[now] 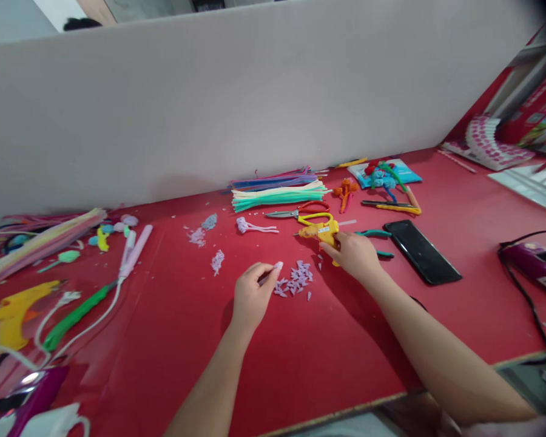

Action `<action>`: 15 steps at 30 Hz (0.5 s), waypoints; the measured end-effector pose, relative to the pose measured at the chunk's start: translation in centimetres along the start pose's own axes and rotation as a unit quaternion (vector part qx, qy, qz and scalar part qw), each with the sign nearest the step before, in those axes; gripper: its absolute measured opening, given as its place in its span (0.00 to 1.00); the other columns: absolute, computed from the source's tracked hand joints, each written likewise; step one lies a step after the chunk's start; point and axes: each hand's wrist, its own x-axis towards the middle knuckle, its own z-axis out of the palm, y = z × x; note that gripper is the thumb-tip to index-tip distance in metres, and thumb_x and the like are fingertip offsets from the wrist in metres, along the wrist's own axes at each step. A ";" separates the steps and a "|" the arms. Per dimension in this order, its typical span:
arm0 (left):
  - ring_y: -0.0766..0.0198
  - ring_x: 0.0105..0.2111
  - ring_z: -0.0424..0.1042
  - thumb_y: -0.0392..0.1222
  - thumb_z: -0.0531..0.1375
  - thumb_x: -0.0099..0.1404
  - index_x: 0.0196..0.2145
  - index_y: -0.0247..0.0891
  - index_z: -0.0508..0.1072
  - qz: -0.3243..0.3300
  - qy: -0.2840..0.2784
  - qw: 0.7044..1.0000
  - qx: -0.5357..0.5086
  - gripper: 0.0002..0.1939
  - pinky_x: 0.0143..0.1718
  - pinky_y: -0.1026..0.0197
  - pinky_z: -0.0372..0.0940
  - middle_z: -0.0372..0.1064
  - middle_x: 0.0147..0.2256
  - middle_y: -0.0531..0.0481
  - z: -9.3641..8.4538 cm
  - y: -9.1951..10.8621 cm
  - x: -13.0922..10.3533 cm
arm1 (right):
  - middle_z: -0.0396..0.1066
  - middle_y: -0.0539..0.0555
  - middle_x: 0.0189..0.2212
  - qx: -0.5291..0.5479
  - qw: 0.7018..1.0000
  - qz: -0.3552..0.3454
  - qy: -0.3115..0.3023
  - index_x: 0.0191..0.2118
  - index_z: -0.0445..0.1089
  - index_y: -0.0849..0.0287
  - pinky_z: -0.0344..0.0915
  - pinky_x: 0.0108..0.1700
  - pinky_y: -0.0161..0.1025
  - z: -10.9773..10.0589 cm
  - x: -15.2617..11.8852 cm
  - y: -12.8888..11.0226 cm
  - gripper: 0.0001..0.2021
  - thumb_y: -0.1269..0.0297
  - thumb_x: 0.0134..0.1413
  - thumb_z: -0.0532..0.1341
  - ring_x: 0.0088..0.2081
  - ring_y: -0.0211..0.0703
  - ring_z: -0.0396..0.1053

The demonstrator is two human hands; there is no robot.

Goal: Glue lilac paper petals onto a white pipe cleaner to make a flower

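My left hand (252, 294) is closed in a pinch on a small pale lilac piece (278, 265), just left of a loose pile of lilac cut pieces (299, 277). My right hand (357, 255) wraps round the handle of a yellow hot glue gun (315, 231), whose nozzle points left with a clear glue stick out of its back. Beyond the hands lies a lilac pipe-cleaner bundle (242, 225) with two stems. Behind the glue gun are scissors (282, 213) with red and yellow handles.
Pipe cleaners (279, 195) lie along the white partition (255, 103). On the right are green-handled pliers (374, 233), a black phone (422, 252) and a purple device (534, 265) with a cord. A second yellow glue gun (16, 309) and a pink corded tool (134, 252) lie left.
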 end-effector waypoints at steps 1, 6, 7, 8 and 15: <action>0.66 0.26 0.64 0.48 0.55 0.61 0.26 0.38 0.71 -0.002 -0.001 1.000 -0.003 0.13 0.30 0.66 0.60 0.66 0.24 0.52 0.0 0.0 0.0 | 0.70 0.61 0.29 -0.010 1.000 -0.005 0.014 0.32 0.69 0.63 0.51 0.31 0.39 -0.2 0.0 0.0 0.18 0.52 0.55 0.53 0.31 0.48 0.66; 0.66 0.27 0.65 0.48 0.55 0.61 0.26 0.38 0.70 -0.001 0.001 1.000 -0.009 0.13 0.30 0.65 0.60 0.66 0.25 0.52 0.0 0.1 0.0 | 0.68 0.58 0.35 -0.018 0.989 -0.144 0.031 0.33 0.70 0.60 0.51 0.39 0.40 -0.6 -0.3 -0.7 0.09 0.66 0.55 0.53 0.39 0.47 0.63; 0.66 0.26 0.64 0.48 0.55 0.61 0.26 0.38 0.70 -0.001 0.001 1.000 -0.007 0.13 0.30 0.65 0.60 0.66 0.25 0.52 0.0 0.1 -0.1 | 0.68 0.58 0.35 -0.016 0.986 -0.166 0.021 0.31 0.70 0.60 0.51 0.40 0.40 -0.5 -0.5 -0.9 0.08 0.67 0.53 0.54 0.39 0.47 0.63; 0.66 0.26 0.64 0.48 0.55 0.61 0.25 0.38 0.70 -0.001 -0.001 1.000 -0.006 0.13 0.30 0.65 0.60 0.66 0.25 0.52 0.1 0.2 -0.1 | 0.68 0.57 0.34 -0.015 0.984 -0.177 0.012 0.30 0.71 0.60 0.50 0.40 0.41 -0.3 -0.6 -1.1 0.07 0.68 0.52 0.56 0.40 0.48 0.62; 0.65 0.28 0.67 0.47 0.56 0.61 0.29 0.38 0.73 -0.018 -0.008 1.000 -0.006 0.11 0.30 0.65 0.61 0.71 0.27 0.50 0.4 0.1 -0.2 | 0.68 0.62 0.33 0.032 0.982 -0.186 -0.002 0.29 0.71 0.63 0.51 0.43 0.46 0.5 -0.9 -1.6 0.10 0.70 0.55 0.53 0.41 0.52 0.60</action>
